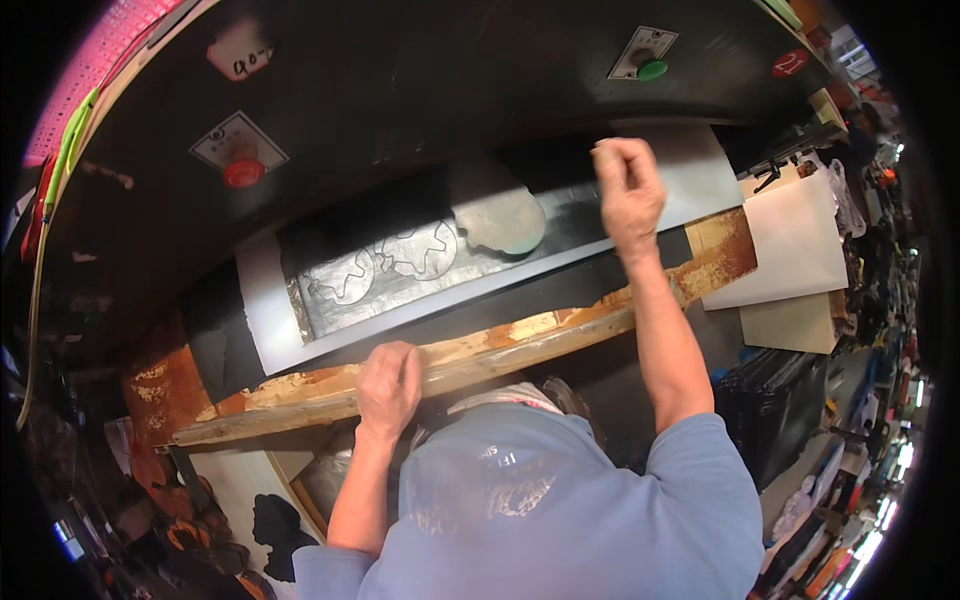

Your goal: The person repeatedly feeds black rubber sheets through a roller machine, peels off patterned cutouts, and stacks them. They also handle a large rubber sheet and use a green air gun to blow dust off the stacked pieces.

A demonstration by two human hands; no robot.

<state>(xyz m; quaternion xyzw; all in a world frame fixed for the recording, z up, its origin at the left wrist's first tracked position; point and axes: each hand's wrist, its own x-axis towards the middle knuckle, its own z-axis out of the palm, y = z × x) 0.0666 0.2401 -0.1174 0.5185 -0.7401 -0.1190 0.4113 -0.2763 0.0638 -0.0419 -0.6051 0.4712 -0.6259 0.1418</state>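
Note:
My right hand (631,190) is raised over the right part of a white board (690,170), its fingers curled and pinched together. Whatever sits at those fingertips is too small to make out. Low on the left, my left hand (389,388) is curled closed at the worn wooden edge (490,362) of the work table; its palm is hidden. On the white board lies a shiny dark sheet (385,295) marked with curved, wavy-edged outlines (423,252). At the sheet's right part rests a rounded grey plate (508,222) with a greenish rim, partly in shadow.
A large black machine body (430,90) overhangs the board, carrying a red push button (243,170) and a green button (652,69). To the right are white sheets (795,240) and a black plastic-wrapped stack (770,400). A black scrap (277,530) lies at lower left.

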